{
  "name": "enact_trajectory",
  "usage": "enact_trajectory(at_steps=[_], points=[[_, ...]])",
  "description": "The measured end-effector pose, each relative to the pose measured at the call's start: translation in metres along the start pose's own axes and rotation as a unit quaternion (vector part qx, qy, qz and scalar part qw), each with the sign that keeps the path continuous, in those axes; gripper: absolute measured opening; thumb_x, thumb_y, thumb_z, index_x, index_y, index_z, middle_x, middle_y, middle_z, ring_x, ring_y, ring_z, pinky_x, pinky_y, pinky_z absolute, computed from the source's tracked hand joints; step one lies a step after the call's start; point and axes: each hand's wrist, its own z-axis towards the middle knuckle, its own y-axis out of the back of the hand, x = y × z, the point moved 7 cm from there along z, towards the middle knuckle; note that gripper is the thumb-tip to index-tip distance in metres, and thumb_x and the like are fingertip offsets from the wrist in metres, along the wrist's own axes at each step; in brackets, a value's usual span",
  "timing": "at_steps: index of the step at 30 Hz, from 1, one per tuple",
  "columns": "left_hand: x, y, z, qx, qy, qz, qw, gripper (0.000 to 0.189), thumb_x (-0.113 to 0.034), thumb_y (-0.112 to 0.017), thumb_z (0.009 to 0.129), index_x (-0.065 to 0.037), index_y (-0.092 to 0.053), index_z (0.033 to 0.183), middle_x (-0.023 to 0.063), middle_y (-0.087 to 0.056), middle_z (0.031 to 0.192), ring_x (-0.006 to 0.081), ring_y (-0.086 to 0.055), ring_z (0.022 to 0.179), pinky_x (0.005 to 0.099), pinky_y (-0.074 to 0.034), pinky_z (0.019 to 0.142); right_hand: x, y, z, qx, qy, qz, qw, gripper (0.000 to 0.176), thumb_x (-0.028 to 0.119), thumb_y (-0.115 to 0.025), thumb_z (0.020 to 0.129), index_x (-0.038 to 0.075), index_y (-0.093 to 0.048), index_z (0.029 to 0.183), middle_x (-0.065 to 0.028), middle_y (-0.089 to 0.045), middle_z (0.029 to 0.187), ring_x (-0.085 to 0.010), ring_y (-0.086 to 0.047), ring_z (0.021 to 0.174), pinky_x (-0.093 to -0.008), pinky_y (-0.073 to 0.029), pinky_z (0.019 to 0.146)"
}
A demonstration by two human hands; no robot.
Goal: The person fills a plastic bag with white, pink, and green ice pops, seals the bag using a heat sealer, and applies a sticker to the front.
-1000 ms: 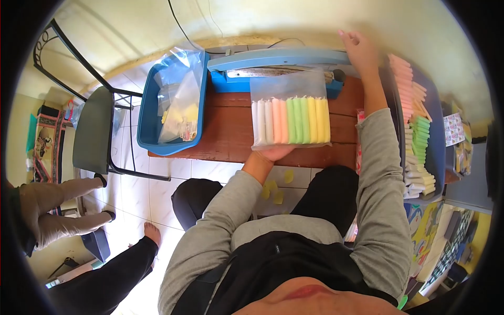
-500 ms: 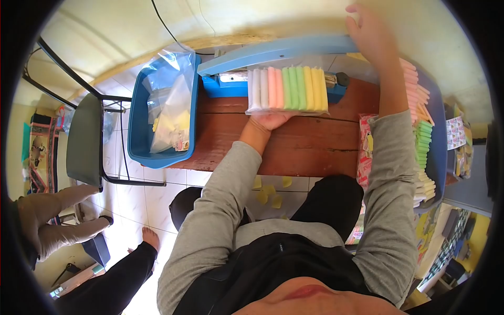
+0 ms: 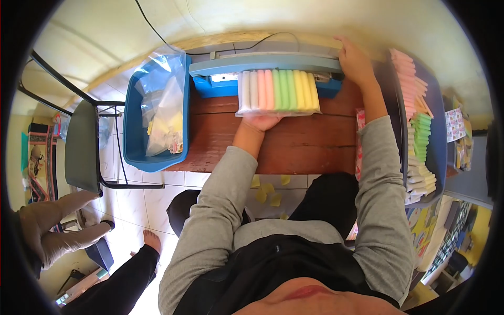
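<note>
A clear plastic bag of pastel sticks (image 3: pixel 278 92), in white, pink, green and yellow, leans against the front of a blue bag sealer (image 3: pixel 207 89). My left hand (image 3: pixel 261 123) supports the bag from below, its fingers partly hidden under it. The bag's upper edge is under the sealer's grey-blue lever (image 3: pixel 262 64), which lies low across the base. At the lever's right end, my right hand (image 3: pixel 355 62) grips and presses it, one finger pointing up past the end.
Left of the sealer, a blue tub (image 3: pixel 127 134) holds plastic bags and paper labels. A tray (image 3: pixel 441 157) of loose pastel sticks stands right of the wooden bench (image 3: pixel 310 149). A dark chair (image 3: pixel 83 147) and another person's legs (image 3: pixel 73 226) are at left. Yellow scraps (image 3: pixel 268 188) lie on the floor.
The raised lever has come down onto the bag's edge, with my right hand lowering along with it. My left hand still supports the bag.
</note>
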Motion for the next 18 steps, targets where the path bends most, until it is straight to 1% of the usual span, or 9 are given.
enact_trajectory(at_steps=[2,3,4,5,7,10,13,16,18], points=[[0.008,-0.015,-0.011,0.026,0.094,-0.292,0.951,0.071,-0.059,-0.036,0.094,-0.015,-0.035,0.150,0.0136,-0.035,0.154,0.0346,-0.035,0.140,0.0594,-0.028,0.113,-0.005,-0.006,-0.003,-0.006,0.027,0.017,0.999,0.039,0.016,-0.047,0.089,0.013,-0.058,0.127,-0.0153,-0.066,0.110,-0.0338,-0.063,0.102,-0.0422,-0.049,0.087],[0.012,-0.016,-0.008,0.017,0.157,-0.510,0.845,0.069,-0.059,-0.034,0.095,-0.016,-0.036,0.150,0.0122,-0.036,0.154,0.0342,-0.035,0.140,0.0600,-0.029,0.112,-0.007,-0.007,0.000,-0.013,0.042,0.025,0.999,0.040,0.016,-0.047,0.089,0.013,-0.057,0.127,-0.0140,-0.066,0.111,-0.0328,-0.063,0.102,-0.0413,-0.049,0.088],[0.013,-0.019,-0.007,0.006,0.212,-0.695,0.687,0.068,-0.059,-0.032,0.096,-0.017,-0.037,0.149,0.0108,-0.036,0.154,0.0338,-0.036,0.140,0.0607,-0.031,0.111,-0.010,-0.008,0.003,-0.015,0.040,0.038,0.998,0.040,0.016,-0.046,0.089,0.013,-0.058,0.127,-0.0123,-0.067,0.111,-0.0315,-0.063,0.103,-0.0404,-0.049,0.089],[0.008,-0.021,-0.009,-0.003,0.255,-0.837,0.484,0.066,-0.059,-0.031,0.097,-0.018,-0.038,0.148,0.0095,-0.037,0.153,0.0333,-0.036,0.140,0.0614,-0.032,0.110,-0.014,-0.011,0.002,-0.016,0.036,0.052,0.998,0.040,0.016,-0.046,0.089,0.013,-0.058,0.127,-0.0106,-0.067,0.110,-0.0301,-0.063,0.103,-0.0395,-0.048,0.090],[-0.011,-0.021,-0.013,-0.021,0.295,-0.955,0.002,0.064,-0.059,-0.027,0.099,-0.020,-0.039,0.147,0.0068,-0.039,0.153,0.0324,-0.037,0.140,0.0628,-0.034,0.109,-0.019,-0.015,0.001,-0.007,0.020,0.078,0.997,0.039,0.016,-0.045,0.089,0.013,-0.058,0.126,-0.0080,-0.068,0.111,-0.0278,-0.063,0.104,-0.0380,-0.048,0.092],[-0.014,-0.016,-0.009,0.002,0.285,-0.958,-0.028,0.062,-0.057,-0.029,0.099,-0.020,-0.041,0.147,0.0075,-0.039,0.153,0.0328,-0.037,0.140,0.0625,-0.032,0.110,-0.023,-0.017,0.002,0.007,-0.001,0.099,0.995,0.038,0.016,-0.045,0.089,0.013,-0.059,0.125,-0.0059,-0.068,0.111,-0.0256,-0.063,0.104,-0.0368,-0.047,0.093],[-0.013,-0.023,-0.013,0.018,0.309,-0.950,0.040,0.059,-0.057,-0.027,0.100,-0.028,-0.035,0.150,-0.0016,-0.036,0.155,0.0257,-0.035,0.141,0.0572,-0.035,0.109,-0.023,-0.018,0.001,0.008,-0.008,0.095,0.995,0.037,0.017,-0.045,0.089,0.013,-0.059,0.123,-0.0052,-0.068,0.112,-0.0252,-0.063,0.104,-0.0365,-0.047,0.092],[-0.011,-0.029,-0.015,0.009,0.325,-0.944,0.060,0.059,-0.057,-0.028,0.099,-0.028,-0.035,0.151,-0.0015,-0.036,0.155,0.0255,-0.034,0.142,0.0561,-0.034,0.110,-0.022,-0.017,0.002,0.004,-0.007,0.091,0.996,0.036,0.017,-0.045,0.089,0.013,-0.059,0.122,-0.0051,-0.068,0.112,-0.0252,-0.063,0.105,-0.0366,-0.047,0.092],[-0.011,-0.027,-0.015,-0.001,0.309,-0.951,0.024,0.059,-0.056,-0.030,0.099,-0.023,-0.039,0.148,0.0043,-0.039,0.153,0.0296,-0.037,0.140,0.0590,-0.035,0.110,-0.019,-0.014,0.000,0.002,-0.003,0.081,0.997,0.036,0.018,-0.045,0.089,0.013,-0.059,0.122,-0.0049,-0.068,0.112,-0.0252,-0.063,0.105,-0.0367,-0.047,0.092]])
